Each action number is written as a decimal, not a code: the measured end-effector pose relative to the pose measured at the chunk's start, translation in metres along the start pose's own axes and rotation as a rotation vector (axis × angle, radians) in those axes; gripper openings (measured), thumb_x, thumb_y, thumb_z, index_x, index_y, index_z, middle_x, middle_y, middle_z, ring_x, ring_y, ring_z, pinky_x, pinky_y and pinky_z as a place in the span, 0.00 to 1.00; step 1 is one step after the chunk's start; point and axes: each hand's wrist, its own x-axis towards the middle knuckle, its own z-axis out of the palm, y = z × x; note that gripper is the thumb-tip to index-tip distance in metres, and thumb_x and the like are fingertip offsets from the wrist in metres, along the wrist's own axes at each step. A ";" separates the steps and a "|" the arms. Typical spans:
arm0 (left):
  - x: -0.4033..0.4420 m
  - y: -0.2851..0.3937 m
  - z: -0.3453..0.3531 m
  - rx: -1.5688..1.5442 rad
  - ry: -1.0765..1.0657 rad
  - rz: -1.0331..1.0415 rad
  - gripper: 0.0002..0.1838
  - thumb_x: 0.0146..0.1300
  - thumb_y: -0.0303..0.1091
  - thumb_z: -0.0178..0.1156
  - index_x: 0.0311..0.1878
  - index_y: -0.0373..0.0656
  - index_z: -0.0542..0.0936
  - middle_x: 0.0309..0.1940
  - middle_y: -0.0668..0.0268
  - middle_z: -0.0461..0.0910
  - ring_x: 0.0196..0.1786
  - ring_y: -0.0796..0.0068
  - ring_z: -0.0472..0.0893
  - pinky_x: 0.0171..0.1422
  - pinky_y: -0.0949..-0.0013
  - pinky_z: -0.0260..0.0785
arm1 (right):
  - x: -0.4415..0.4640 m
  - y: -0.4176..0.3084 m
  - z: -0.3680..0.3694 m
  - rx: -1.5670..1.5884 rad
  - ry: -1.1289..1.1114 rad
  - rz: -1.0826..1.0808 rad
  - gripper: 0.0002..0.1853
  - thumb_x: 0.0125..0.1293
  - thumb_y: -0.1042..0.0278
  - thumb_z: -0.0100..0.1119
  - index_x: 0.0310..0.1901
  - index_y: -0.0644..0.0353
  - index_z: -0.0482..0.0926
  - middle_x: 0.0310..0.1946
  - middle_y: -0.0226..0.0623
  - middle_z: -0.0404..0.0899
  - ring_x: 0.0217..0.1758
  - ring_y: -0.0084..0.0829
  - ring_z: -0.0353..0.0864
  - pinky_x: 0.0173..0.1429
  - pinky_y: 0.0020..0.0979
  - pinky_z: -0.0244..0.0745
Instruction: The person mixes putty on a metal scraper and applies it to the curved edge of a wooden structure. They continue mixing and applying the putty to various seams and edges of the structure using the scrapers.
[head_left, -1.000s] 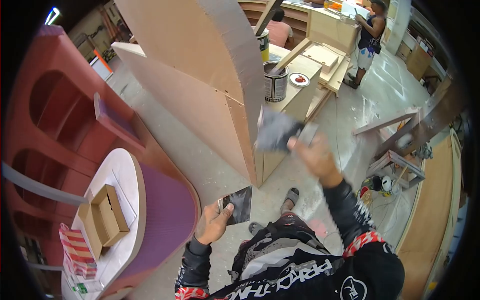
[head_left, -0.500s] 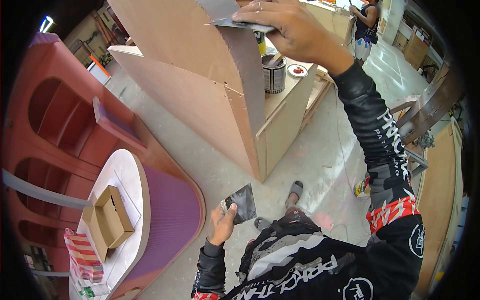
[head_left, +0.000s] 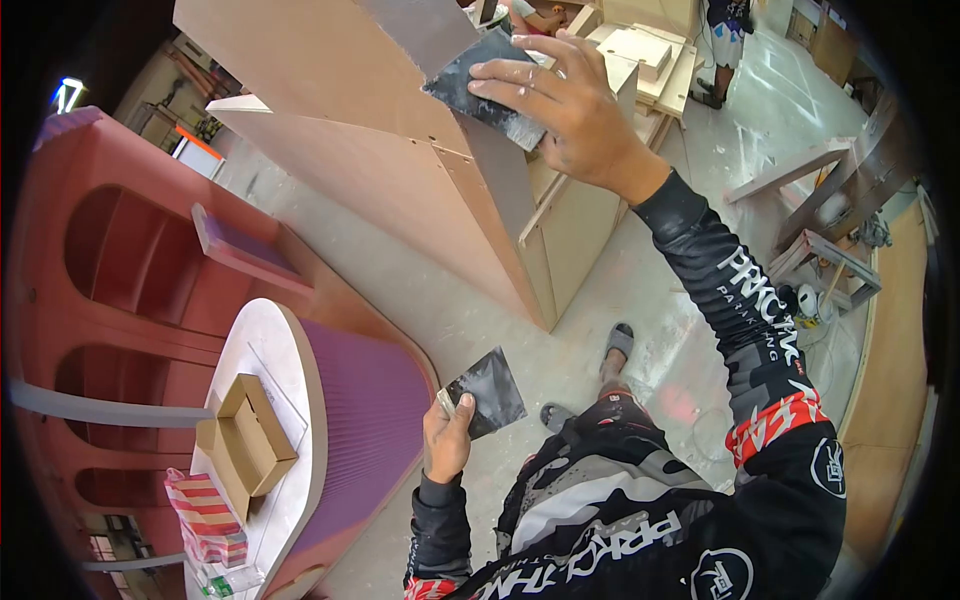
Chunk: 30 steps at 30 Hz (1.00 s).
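Note:
My right hand [head_left: 590, 125], raised at the top centre, presses a dark, smeared putty spreader [head_left: 485, 90] against the grey curved edge face [head_left: 500, 180] of a tall wooden panel [head_left: 320, 75]. Its fingers lie spread over the blade, with the thumb side hidden behind it. Lower down, in front of my body, my left hand [head_left: 447, 440] grips a second putty spreader [head_left: 492, 395] between thumb and fingers. Grey, whitish smears cover that blade, which is held apart from any surface. Pale residue marks the fingertips of my right hand.
At left stands a pink and purple counter [head_left: 365, 400] with a white top, bearing an open cardboard box [head_left: 250, 440] and a striped bag [head_left: 205, 515]. Stacked boards [head_left: 650, 60] sit behind the panel. A person [head_left: 725, 40] stands at the upper right; another is partly visible behind the panel.
My right hand has moved down along the grey face, and its spreader now shows its broad side. The view has shifted, and the paint can is out of sight. My left hand keeps its grip.

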 end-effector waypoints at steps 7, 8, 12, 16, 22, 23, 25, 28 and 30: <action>-0.002 0.014 0.007 -0.553 0.079 -0.138 0.14 0.71 0.35 0.55 0.53 0.36 0.75 0.43 0.68 0.79 0.45 0.76 0.78 0.53 0.69 0.70 | -0.050 -0.023 0.034 0.011 0.067 0.116 0.29 0.55 0.81 0.55 0.58 0.43 0.80 0.62 0.16 0.75 0.65 0.36 0.65 0.72 0.43 0.55; -0.001 0.024 0.013 -0.543 0.082 -0.141 0.14 0.71 0.35 0.55 0.53 0.36 0.75 0.43 0.68 0.79 0.45 0.76 0.78 0.53 0.69 0.70 | -0.056 -0.022 0.035 0.016 0.070 0.124 0.29 0.55 0.81 0.55 0.58 0.43 0.80 0.62 0.16 0.75 0.65 0.36 0.65 0.72 0.43 0.55; 0.009 0.043 0.022 -0.818 0.176 -0.145 0.17 0.70 0.33 0.51 0.58 0.34 0.70 0.50 0.58 0.80 0.51 0.58 0.83 0.56 0.55 0.77 | -0.077 -0.034 0.049 0.053 0.081 0.209 0.29 0.55 0.79 0.57 0.59 0.45 0.79 0.63 0.18 0.74 0.66 0.36 0.65 0.73 0.43 0.55; 0.030 0.056 0.029 -1.187 0.046 -0.153 0.15 0.70 0.30 0.49 0.56 0.34 0.72 0.49 0.56 0.82 0.52 0.58 0.84 0.60 0.51 0.78 | -0.098 -0.049 0.044 0.183 0.024 0.293 0.30 0.53 0.79 0.59 0.61 0.48 0.77 0.63 0.24 0.74 0.68 0.38 0.64 0.75 0.45 0.53; 0.058 0.031 0.035 -1.401 -0.149 -0.287 0.11 0.69 0.27 0.50 0.50 0.35 0.76 0.43 0.58 0.84 0.46 0.61 0.85 0.50 0.58 0.83 | -0.105 -0.113 -0.043 0.791 -0.187 0.222 0.31 0.52 0.82 0.58 0.61 0.54 0.76 0.63 0.40 0.74 0.66 0.47 0.72 0.69 0.46 0.66; 0.056 0.042 0.037 -1.402 -0.098 -0.344 0.12 0.67 0.28 0.51 0.52 0.36 0.75 0.44 0.58 0.84 0.44 0.62 0.86 0.43 0.59 0.83 | -0.101 -0.120 -0.054 0.821 -0.304 0.167 0.29 0.54 0.81 0.58 0.61 0.53 0.77 0.61 0.40 0.75 0.65 0.45 0.73 0.68 0.45 0.67; 0.049 0.052 0.014 -1.390 -0.194 -0.226 0.15 0.66 0.30 0.53 0.54 0.36 0.74 0.45 0.59 0.83 0.46 0.62 0.85 0.48 0.59 0.80 | -0.103 -0.115 -0.064 0.697 -0.497 0.056 0.27 0.56 0.78 0.58 0.60 0.53 0.77 0.59 0.39 0.75 0.63 0.43 0.74 0.66 0.44 0.68; 0.031 0.095 0.001 -1.214 0.035 0.020 0.22 0.64 0.32 0.53 0.61 0.37 0.71 0.47 0.57 0.81 0.44 0.62 0.84 0.45 0.59 0.79 | -0.086 -0.089 -0.074 0.269 -0.705 -0.156 0.22 0.61 0.66 0.56 0.59 0.53 0.78 0.53 0.35 0.77 0.59 0.38 0.75 0.61 0.42 0.69; 0.031 0.096 -0.005 -1.188 0.000 0.045 0.22 0.64 0.33 0.54 0.60 0.38 0.71 0.45 0.58 0.82 0.41 0.63 0.85 0.38 0.61 0.79 | -0.028 -0.069 -0.086 -0.039 -0.538 -0.294 0.21 0.60 0.65 0.57 0.57 0.55 0.79 0.52 0.34 0.77 0.59 0.36 0.74 0.60 0.43 0.68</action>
